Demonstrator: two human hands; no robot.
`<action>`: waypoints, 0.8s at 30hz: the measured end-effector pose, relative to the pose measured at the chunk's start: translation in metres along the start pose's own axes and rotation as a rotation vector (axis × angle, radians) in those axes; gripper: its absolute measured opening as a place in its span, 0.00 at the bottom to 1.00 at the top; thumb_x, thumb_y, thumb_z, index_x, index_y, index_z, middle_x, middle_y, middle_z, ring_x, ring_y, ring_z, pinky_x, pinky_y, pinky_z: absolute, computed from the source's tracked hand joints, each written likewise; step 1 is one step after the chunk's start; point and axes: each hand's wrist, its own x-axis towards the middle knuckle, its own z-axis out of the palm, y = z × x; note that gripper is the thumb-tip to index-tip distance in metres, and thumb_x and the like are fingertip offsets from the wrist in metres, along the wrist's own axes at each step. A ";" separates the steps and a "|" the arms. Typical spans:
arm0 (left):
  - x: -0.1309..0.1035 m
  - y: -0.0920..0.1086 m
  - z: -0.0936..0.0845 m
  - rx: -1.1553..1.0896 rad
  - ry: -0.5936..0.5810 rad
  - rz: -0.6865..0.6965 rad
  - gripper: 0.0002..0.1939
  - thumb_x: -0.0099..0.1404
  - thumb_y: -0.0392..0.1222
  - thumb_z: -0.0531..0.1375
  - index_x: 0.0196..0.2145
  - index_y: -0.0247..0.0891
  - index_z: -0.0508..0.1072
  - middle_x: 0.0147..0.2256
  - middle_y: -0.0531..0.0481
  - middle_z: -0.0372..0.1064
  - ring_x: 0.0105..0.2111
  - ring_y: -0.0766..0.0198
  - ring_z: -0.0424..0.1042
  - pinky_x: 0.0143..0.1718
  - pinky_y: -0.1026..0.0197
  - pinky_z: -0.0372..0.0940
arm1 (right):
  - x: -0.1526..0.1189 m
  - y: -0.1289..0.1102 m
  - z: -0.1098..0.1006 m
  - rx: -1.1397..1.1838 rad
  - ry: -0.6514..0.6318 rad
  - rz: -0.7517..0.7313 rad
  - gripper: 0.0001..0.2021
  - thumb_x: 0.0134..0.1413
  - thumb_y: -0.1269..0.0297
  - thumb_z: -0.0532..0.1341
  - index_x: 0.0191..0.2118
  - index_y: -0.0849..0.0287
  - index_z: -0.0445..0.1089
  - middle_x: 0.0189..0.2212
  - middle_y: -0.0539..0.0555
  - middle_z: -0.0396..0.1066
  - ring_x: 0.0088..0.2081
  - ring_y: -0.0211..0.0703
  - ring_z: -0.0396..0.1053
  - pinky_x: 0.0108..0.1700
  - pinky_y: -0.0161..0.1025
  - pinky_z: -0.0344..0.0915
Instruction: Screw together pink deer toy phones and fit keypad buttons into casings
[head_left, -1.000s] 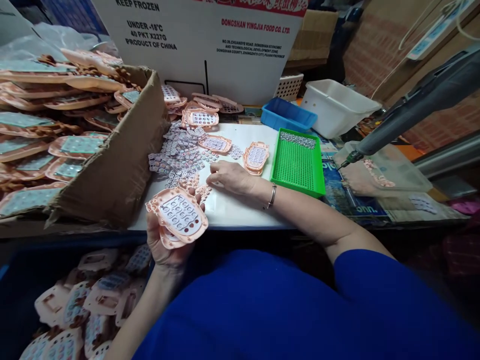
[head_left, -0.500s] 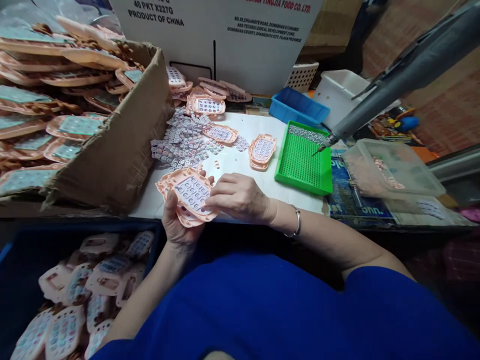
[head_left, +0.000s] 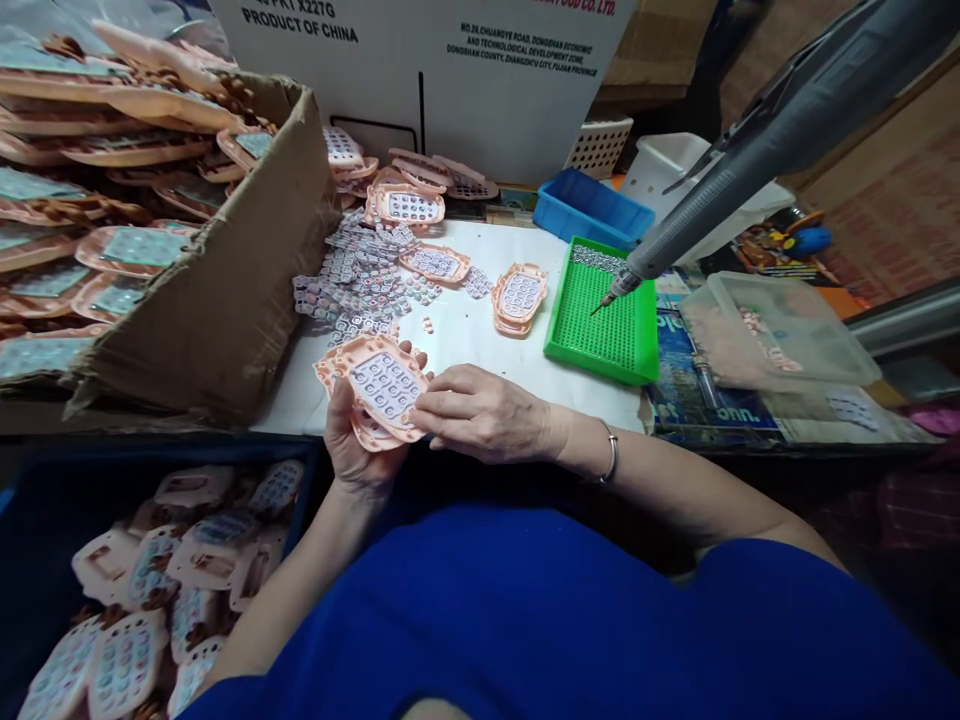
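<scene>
My left hand (head_left: 360, 452) is wrapped round a small stack of peach plastic shells (head_left: 384, 388), held above the table's front edge. A white sheet of round-marked keys lies in the top shell. At the shell's right edge, the closed fingers of my right hand (head_left: 480, 412) touch the rim; whether they pinch anything small is hidden. Behind my hands lie a pile of white key pieces (head_left: 356, 265), a shell with a key sheet (head_left: 435, 263) and, further right, a short stack of similar shells (head_left: 520, 297).
A green tray (head_left: 600, 340) with small metal pieces stands right, under a hanging screwdriver (head_left: 637, 265). Behind it is a blue tray (head_left: 592, 210). A translucent box (head_left: 780, 335) sits far right. At left are a full cardboard box (head_left: 217, 250) and a blue bin (head_left: 45, 500) of shells.
My right hand has shifted slightly right and down along the shell's edge. The hanging screwdriver has swung left over the green tray. The view has shifted a little.
</scene>
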 end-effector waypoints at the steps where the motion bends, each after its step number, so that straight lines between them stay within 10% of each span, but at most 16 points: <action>1: 0.000 -0.001 0.000 -0.001 -0.002 0.000 0.33 0.46 0.56 0.71 0.49 0.41 0.73 0.53 0.40 0.71 0.65 0.38 0.50 0.60 0.38 0.58 | -0.001 -0.001 0.002 -0.005 0.011 0.012 0.18 0.68 0.59 0.50 0.46 0.68 0.70 0.40 0.59 0.74 0.44 0.44 0.67 0.50 0.42 0.65; 24: 0.004 -0.003 0.007 -0.073 0.006 -0.010 0.31 0.51 0.56 0.70 0.49 0.41 0.73 0.54 0.41 0.71 0.66 0.46 0.50 0.64 0.44 0.53 | -0.014 0.010 -0.008 -0.323 0.239 0.120 0.08 0.64 0.70 0.56 0.43 0.59 0.73 0.41 0.51 0.78 0.44 0.38 0.72 0.50 0.44 0.64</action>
